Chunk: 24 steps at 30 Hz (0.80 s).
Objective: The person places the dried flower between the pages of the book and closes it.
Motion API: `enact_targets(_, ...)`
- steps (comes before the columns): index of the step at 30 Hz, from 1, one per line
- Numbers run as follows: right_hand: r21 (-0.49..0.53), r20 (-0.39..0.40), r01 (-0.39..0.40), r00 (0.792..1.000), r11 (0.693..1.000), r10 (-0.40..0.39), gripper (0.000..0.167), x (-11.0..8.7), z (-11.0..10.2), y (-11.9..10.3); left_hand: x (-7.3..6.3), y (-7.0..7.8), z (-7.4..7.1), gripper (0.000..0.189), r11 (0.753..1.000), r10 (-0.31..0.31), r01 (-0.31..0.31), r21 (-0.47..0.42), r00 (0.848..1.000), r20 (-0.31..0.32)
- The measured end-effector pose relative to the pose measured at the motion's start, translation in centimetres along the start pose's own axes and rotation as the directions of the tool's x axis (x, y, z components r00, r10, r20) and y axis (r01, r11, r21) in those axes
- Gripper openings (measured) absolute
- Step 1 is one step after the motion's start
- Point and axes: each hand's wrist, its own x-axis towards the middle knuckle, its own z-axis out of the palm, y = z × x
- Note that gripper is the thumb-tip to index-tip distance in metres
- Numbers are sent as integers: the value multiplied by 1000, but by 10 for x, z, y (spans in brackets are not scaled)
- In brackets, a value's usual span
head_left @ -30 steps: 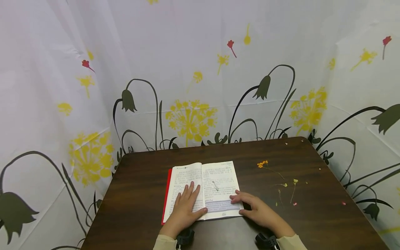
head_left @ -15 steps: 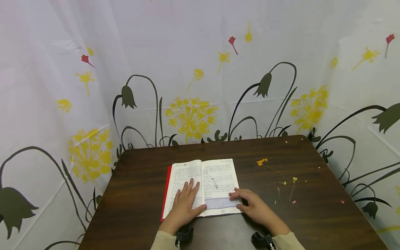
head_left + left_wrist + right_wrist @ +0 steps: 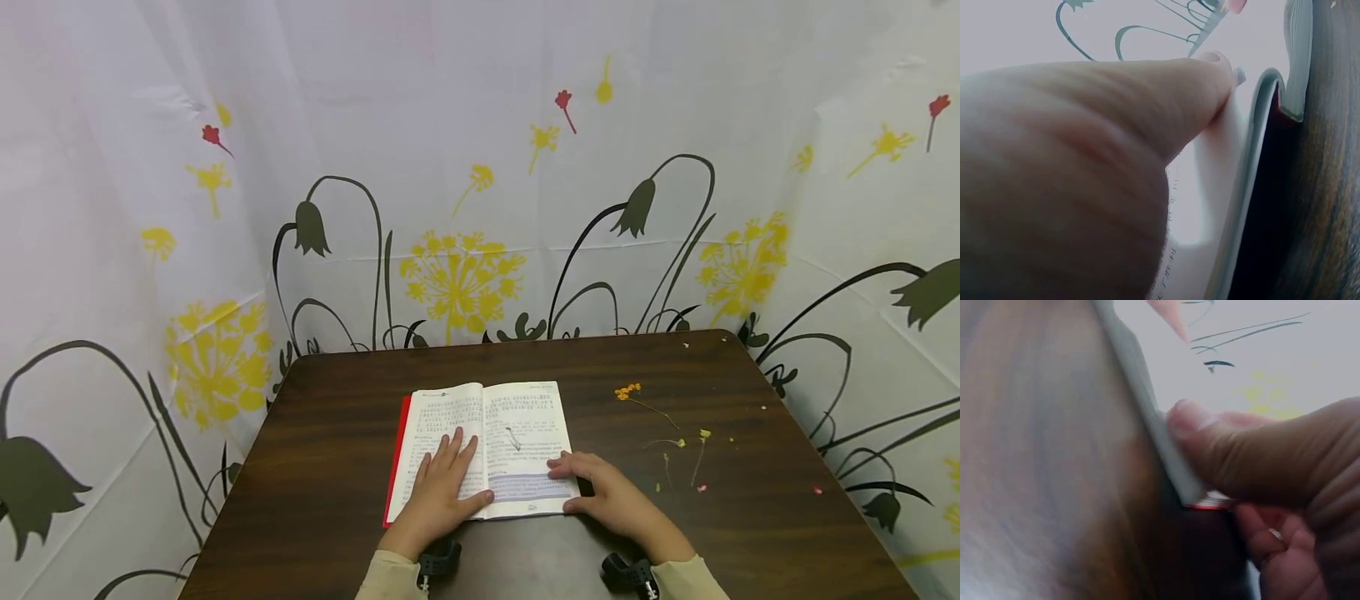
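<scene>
Your open book (image 3: 528,404) lies on the dark tabletop (image 3: 330,450), a thin sprig (image 3: 513,439) showing on its right page. Your left hand (image 3: 438,493) lies spread on the left page; your right hand (image 3: 606,493), fingers curled, holds the lower right corner. An orange flower (image 3: 627,392) lies farther right, before the flower-printed cloth (image 3: 442,92).

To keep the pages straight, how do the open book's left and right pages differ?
The right page bears a thin sprig; the left page's uncovered part shows none. The right page has a lavender block low down; the left page shows only white paper and print. The left hand lies spread across the left page, whereas the right hand reaches over just the right page's lower outer edge. Both pages carry small print.
</scene>
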Motion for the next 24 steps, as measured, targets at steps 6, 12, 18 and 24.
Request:
enact_targets(6,-53,19,30,999,998,-29,44,0,-3,5,-1,1,2,97,1000,-1,1,5,1000,-6)
enact_targets(12,-133,-163,37,985,990,-58,33,9,15,2,-1,0,0,98,1000,11,-11,17,1000,-11)
enact_targets(18,-102,-294,-2,955,995,-28,41,7,19,-11,-1,0,-1,97,1000,26,-25,8,999,-23)
enact_targets(24,309,-207,-159,951,938,230,52,7,22,-27,-2,0,-2,97,1000,29,-29,-9,999,-18)
